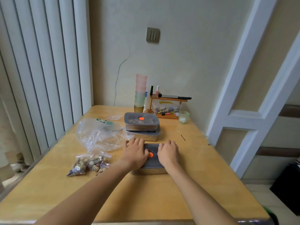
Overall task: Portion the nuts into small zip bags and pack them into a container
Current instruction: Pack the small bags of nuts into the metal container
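Fingers of the left hand spread flat and straight, pressing down on the left part of a grey lid. Thumb lying just beside the orange dot at the lid's middle. Right hand likewise flat, fingers laid straight over the lid's right part, nothing pinched or gripped. Lid sitting on a metal box near the middle of the wooden table, the box's shiny wall showing below the wrists.

Behind the hands, two more lidded boxes stacked one on the other, the top one with its own orange dot and something brownish dimly visible through the lid. To the left of the stack, a crumpled clear plastic bag, lying loose. Nearer and left of the pressed box, two small zip bags of nuts side by side, touching, sealed ends toward the wall. A flat little empty bag far back, near the wall.

At the table's far edge, a tall stack of pink and green cups, a small wooden shelf with bottles on top and a clear tub beneath, and a pale green cup just beside it. White slatted blinds along the left.
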Tool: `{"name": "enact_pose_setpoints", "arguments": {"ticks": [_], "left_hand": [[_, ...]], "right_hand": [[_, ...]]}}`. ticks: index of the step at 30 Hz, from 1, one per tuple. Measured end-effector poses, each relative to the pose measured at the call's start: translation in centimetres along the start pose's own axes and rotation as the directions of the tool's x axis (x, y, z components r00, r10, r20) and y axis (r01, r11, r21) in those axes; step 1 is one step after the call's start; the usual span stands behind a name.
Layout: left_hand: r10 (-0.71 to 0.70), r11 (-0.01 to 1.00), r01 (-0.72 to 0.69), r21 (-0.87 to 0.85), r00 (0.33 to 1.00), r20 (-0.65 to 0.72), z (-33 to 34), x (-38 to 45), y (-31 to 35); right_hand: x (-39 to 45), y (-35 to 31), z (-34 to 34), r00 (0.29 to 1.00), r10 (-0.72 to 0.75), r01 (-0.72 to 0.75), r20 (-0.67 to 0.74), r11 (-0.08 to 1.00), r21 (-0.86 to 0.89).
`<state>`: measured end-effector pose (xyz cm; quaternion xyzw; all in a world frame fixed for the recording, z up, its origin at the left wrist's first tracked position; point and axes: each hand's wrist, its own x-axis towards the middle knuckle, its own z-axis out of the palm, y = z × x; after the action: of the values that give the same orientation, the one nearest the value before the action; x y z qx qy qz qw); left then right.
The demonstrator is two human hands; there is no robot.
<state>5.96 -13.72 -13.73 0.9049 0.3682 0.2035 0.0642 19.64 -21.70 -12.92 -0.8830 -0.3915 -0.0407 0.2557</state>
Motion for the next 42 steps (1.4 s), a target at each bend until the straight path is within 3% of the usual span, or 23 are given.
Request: {"name": "enact_pose_setpoints", "arguments": {"ticks": [5, 8, 13, 16, 19, 21, 24, 26, 28, 31, 34, 37, 40, 42], "left_hand": [[-0.020, 1.000, 0.022, -0.021, 0.998, 0.062, 0.1, 0.3, -0.1], [-0.031, 0.997, 0.034, -0.066, 0.999, 0.045, 0.3, 0.4, -0.2], [0.001, 0.976, -0.028, -0.214, 0.992, -0.126, 0.0, 0.0, -0.3], [-0.106, 0.868, -0.064, -0.492, 0.944, -0.311, -1.1, -0.6, -0.2], [-0.392, 0.699, 0.071, -0.712, 0.870, -0.298, -2.3, -0.7, -0.4], [-0.456, 0.703, 0.174, -0.689, 0.854, -0.250, -2.4, -0.6, -1.2], [-0.260, 0.869, 0.157, -0.469, 0.952, -0.163, -1.8, -0.6, -2.8], [-0.160, 0.919, 0.140, -0.369, 0.987, -0.023, -1.5, -0.6, -3.1], [-0.158, 0.927, 0.155, -0.342, 0.987, 0.020, -1.5, -0.5, -3.2], [-0.198, 0.929, 0.186, -0.321, 0.980, -0.005, -2.1, -0.4, -3.5], [-0.204, 0.929, 0.185, -0.322, 0.979, -0.025, -2.7, -1.0, -4.1], [-0.196, 0.934, 0.147, -0.325, 0.973, -0.125, -3.6, -1.8, -4.8], [-0.210, 0.949, 0.131, -0.285, 0.941, -0.266, -5.4, -3.0, -6.2], [-0.237, 0.968, 0.190, -0.166, 0.911, -0.338, -6.6, -4.1, -7.7]], "right_hand": [[0.2, 0.6, 0.5, 0.990, -0.097, 0.088, -0.103, 0.993, -0.084], [0.0, 0.5, 0.4, 0.968, -0.157, 0.151, -0.198, 0.988, -0.044], [-0.9, 0.1, -0.3, 0.961, -0.086, 0.122, -0.262, 0.985, 0.124], [-0.7, 0.6, -0.8, 0.963, -0.062, 0.135, -0.262, 0.953, 0.272], [0.3, 1.7, -2.2, 0.974, 0.124, 0.000, -0.189, 0.838, 0.546], [1.4, 2.9, -3.1, 0.923, 0.365, -0.194, -0.125, 0.719, 0.667], [2.4, 5.0, -3.8, 0.777, 0.628, -0.368, -0.032, 0.495, 0.787], [2.3, 6.4, -4.1, 0.712, 0.702, -0.444, 0.011, 0.438, 0.782], [1.6, 7.5, -4.2, 0.668, 0.743, -0.515, 0.042, 0.420, 0.747], [0.4, 8.7, -3.8, 0.695, 0.713, -0.587, 0.096, 0.485, 0.648], [0.2, 8.1, -3.1, 0.675, 0.734, -0.628, 0.079, 0.514, 0.584], [0.6, 5.9, -2.9, 0.722, 0.691, -0.633, 0.042, 0.633, 0.446], [0.2, 2.8, -2.7, 0.783, 0.614, -0.541, -0.094, 0.748, 0.384], [-0.9, -0.3, -2.6, 0.881, 0.423, -0.332, -0.214, 0.872, 0.359]]}}
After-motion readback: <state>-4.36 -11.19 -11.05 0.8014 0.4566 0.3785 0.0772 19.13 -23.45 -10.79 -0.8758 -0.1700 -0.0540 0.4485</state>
